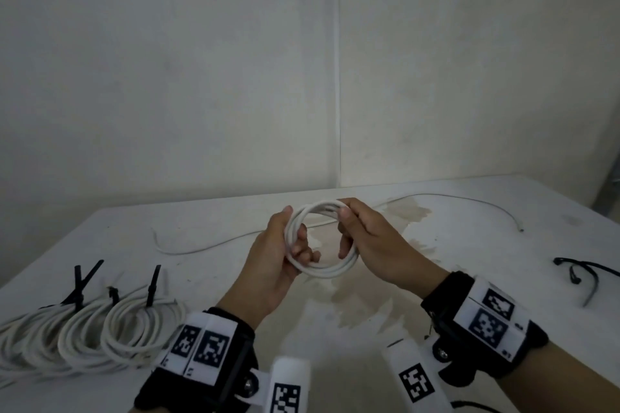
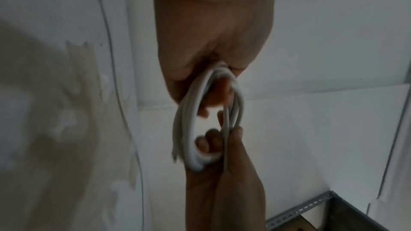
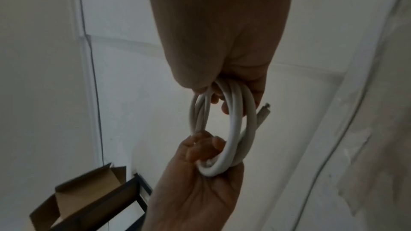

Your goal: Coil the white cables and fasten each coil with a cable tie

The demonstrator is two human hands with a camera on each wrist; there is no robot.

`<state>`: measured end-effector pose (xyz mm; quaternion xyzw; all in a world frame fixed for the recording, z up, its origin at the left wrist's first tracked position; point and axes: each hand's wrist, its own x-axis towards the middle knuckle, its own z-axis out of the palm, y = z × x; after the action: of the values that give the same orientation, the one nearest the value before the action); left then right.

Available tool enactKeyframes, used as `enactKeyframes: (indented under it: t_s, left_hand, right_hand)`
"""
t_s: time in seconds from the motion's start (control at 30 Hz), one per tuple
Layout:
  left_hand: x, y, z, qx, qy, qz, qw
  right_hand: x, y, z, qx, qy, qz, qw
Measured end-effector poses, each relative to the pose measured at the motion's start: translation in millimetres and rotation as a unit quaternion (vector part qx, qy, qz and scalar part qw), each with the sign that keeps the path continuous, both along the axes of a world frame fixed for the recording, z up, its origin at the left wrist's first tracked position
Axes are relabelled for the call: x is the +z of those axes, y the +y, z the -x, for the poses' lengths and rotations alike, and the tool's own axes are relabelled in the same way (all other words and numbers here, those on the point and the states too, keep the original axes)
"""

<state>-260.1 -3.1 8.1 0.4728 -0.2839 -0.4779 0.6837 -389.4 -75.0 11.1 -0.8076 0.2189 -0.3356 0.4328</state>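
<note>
Gripping the white coil (image 1: pixel 321 238) mid-frame, my left hand (image 1: pixel 278 261) curls around its left side. My right hand (image 1: pixel 372 241) pinches its top right.

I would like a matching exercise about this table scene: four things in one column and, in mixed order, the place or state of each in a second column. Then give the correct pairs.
Things:
1. coil in the hands
2. tied coils
3. loose cable
4. spare black ties

Places or states:
A. lies uncoiled across the far part of the table
B. lie at the right edge of the table
C. held above the table by the left hand and the right hand, no tie on it
D. lie at the left side of the table, each with a black tie

Pairs: 1-C, 2-D, 3-A, 4-B
</note>
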Motion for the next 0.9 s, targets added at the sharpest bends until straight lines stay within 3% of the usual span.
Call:
enactKeyframes:
  t_s: [0.1,0.23,0.33,0.53,0.63,0.8,0.9]
  left_hand:
    - [8,3,-9,-0.074,-0.089,-0.054,0.992]
    - [15,5,2,-0.076,-0.197,-0.084,0.974]
    - [12,7,11,-0.052,-0.187,-0.064,0.979]
    - [11,6,10,0.023,-0.092,-0.019,0.995]
    - [10,6,10,0.010,-0.112,-0.005,0.994]
    - [6,7,-3,-0.066,-0.177,-0.039,0.981]
    - [5,8,0,-0.063,-0.184,-0.051,0.980]
  right_hand:
    - [4,-2,3,0.003,0.061,0.049,0.997]
    - [8,0,3,0.020,0.105,0.086,0.991]
    - [6,1,4,0.025,0.079,0.048,0.995]
    - [4,5,11,0.078,-0.022,-0.121,0.989]
    - [3,6,8,0.056,-0.036,-0.090,0.994]
    - [0,5,9,0.036,0.017,-0.022,0.999]
    - [0,5,10,0.032,0.048,0.009,0.998]
